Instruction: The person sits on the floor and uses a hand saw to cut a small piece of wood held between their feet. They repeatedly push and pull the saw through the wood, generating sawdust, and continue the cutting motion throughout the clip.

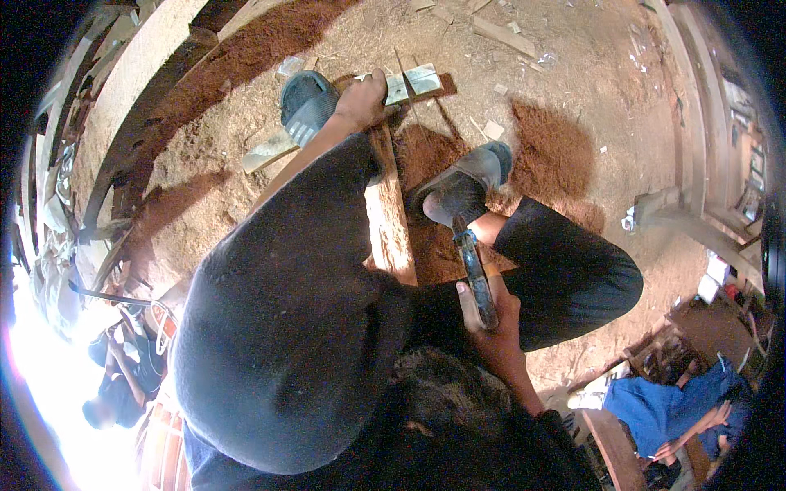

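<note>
At the upper middle, my left hand [363, 102] is closed around the junction of a short pale wood piece [422, 82] and a longer board [388, 217]. A thin dark strip [404, 80] crosses the short piece beside my fingers. The long board runs back toward my lap, partly covered by my dark sleeve. My right hand [497, 327], in front of my bent right leg, grips a narrow hand tool [475, 274] with a dark, bluish, worn body. Its exact kind cannot be made out. The tool's far end lies near my right ankle, apart from the wood.
My sandalled feet [309, 106] [467, 182] rest on the sawdust-covered ground. Wood scraps [503, 37] lie beyond them. Large curved timbers [139, 82] stand at left. One person [127, 368] is at lower left, another in blue [667, 409] at lower right.
</note>
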The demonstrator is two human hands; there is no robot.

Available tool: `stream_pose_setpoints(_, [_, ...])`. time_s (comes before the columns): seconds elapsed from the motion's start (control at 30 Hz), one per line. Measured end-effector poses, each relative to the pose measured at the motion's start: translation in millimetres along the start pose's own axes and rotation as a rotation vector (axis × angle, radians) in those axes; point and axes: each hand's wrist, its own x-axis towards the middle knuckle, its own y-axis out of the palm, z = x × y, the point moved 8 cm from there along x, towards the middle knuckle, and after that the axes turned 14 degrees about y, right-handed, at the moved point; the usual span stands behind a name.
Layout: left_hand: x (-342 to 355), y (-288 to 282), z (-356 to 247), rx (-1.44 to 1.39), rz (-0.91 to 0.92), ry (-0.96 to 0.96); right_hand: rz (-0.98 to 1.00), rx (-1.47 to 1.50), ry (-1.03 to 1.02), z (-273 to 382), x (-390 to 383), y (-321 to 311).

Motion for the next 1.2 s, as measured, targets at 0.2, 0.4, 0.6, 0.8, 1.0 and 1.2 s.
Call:
stream_pose_setpoints(0.2, [-0.5, 2.7, 11.4, -0.009, 0.002, -0.095, -0.122, 0.089, -0.242, 10.9, 33.3, 18.4])
stream_pose_setpoints(0.4, [-0.5, -2.4, 5.0, -0.017, -0.032, -0.078, -0.117, 0.076, -0.233, 26.6, 32.4, 16.5])
stream_pose_setpoints(0.6, [4.6, 4.6, 5.4, 0.007, -0.034, -0.048, -0.073, 0.349, -0.149, -42.5, 55.5, 47.3])
stream_pose_setpoints(0.8, [0.8, -0.9, 7.2, 0.017, -0.007, -0.082, 0.305, 0.764, 0.460, -82.2, 74.5, 84.9])
stream_pose_setpoints(1.0, [6.7, 8.9, 12.2, 0.008, -0.027, -0.057, 0.075, 0.321, 0.025, -81.8, 69.7, 75.4])
stream_pose_setpoints(1.2, [0.2, 5.3, 16.0, 0.002, 0.019, -0.119, 0.029, -0.102, -0.281, -65.1, 55.7, 77.1])
